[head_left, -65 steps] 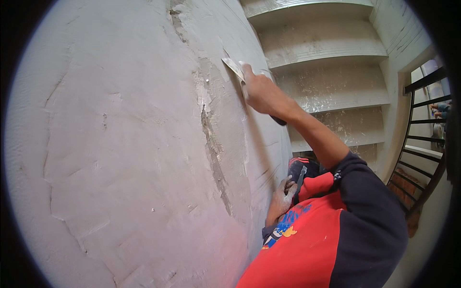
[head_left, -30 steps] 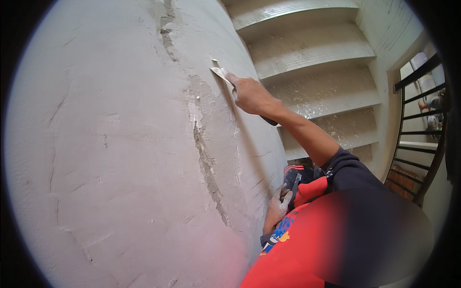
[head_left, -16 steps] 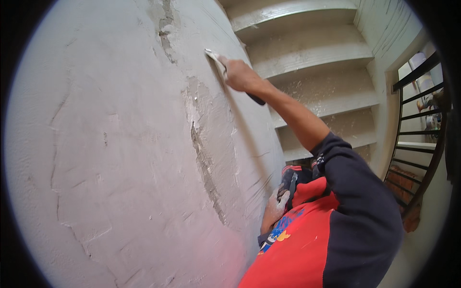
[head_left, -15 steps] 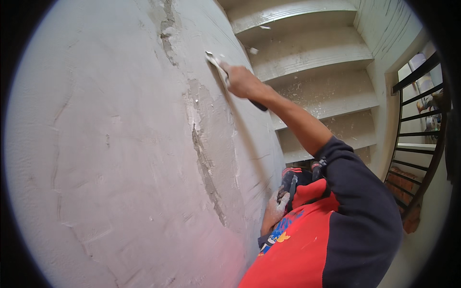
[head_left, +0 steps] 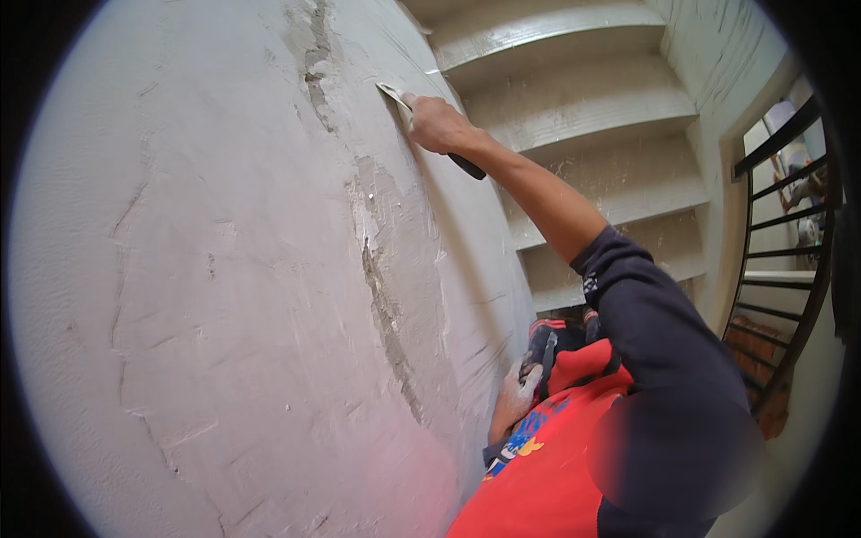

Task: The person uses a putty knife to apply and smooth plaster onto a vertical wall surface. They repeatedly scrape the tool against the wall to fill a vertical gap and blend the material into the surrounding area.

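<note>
My right hand (head_left: 438, 124) is closed around a putty knife (head_left: 467, 167), whose dark handle end sticks out below my fist. Its metal blade meets the pale plastered wall (head_left: 242, 296) high up, right of a long crack (head_left: 388, 323). Rough broken edges and a greyer strip of filler (head_left: 414, 269) run along this crack. Low by my waist, my left hand (head_left: 514, 394) is dusted white, with its fingers curled beside a narrow grey piece (head_left: 549, 348). What it grips is partly hidden by my clothing.
Concrete stairs (head_left: 583, 99) with white flakes on them rise on the right of the wall. A black metal railing (head_left: 778, 285) stands at the far right, with bricks (head_left: 758, 345) beyond it. A thinner crack (head_left: 118, 269) runs down the wall's left side.
My right hand and the putty knife have moved a little up and left along the wall. My left hand stays low by my waist.
</note>
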### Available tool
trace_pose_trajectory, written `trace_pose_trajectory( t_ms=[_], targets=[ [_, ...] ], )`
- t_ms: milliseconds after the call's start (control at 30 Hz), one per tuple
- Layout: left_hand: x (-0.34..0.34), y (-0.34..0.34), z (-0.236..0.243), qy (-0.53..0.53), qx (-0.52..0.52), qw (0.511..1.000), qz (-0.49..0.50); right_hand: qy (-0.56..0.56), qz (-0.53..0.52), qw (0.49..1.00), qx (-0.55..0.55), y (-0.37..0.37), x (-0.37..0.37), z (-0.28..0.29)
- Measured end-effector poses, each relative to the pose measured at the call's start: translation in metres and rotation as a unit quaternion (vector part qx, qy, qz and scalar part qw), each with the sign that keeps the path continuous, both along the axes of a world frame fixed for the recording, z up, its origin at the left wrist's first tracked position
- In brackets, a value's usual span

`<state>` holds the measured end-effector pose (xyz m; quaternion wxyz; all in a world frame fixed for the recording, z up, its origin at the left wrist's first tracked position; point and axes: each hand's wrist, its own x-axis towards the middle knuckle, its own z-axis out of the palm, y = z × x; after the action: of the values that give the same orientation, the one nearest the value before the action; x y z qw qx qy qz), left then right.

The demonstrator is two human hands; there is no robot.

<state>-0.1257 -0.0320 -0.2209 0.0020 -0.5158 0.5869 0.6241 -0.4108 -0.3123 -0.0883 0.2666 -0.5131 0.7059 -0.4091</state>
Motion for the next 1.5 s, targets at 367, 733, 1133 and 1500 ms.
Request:
trace_pose_trajectory(
  t_ms=[367,733,1133,1500],
  targets=[
    [0.012,0.007,-0.016,0.006,-0.011,1.0,0.006,-0.021,-0.016,1.0,-0.009,-0.017,-0.016,0.008],
    [0.017,0.007,-0.015,0.007,-0.055,0.998,0.025,-0.242,0.003,0.967,-0.074,0.088,0.025,-0.039],
    [0.01,0.006,-0.001,-0.047,-0.09,0.995,-0.006,-0.056,0.053,0.994,-0.079,0.166,0.08,-0.044],
    [0.01,0.001,-0.007,-0.032,-0.032,0.999,0.014,-0.015,0.049,0.999,-0.004,0.137,0.076,-0.026]
  ],
)
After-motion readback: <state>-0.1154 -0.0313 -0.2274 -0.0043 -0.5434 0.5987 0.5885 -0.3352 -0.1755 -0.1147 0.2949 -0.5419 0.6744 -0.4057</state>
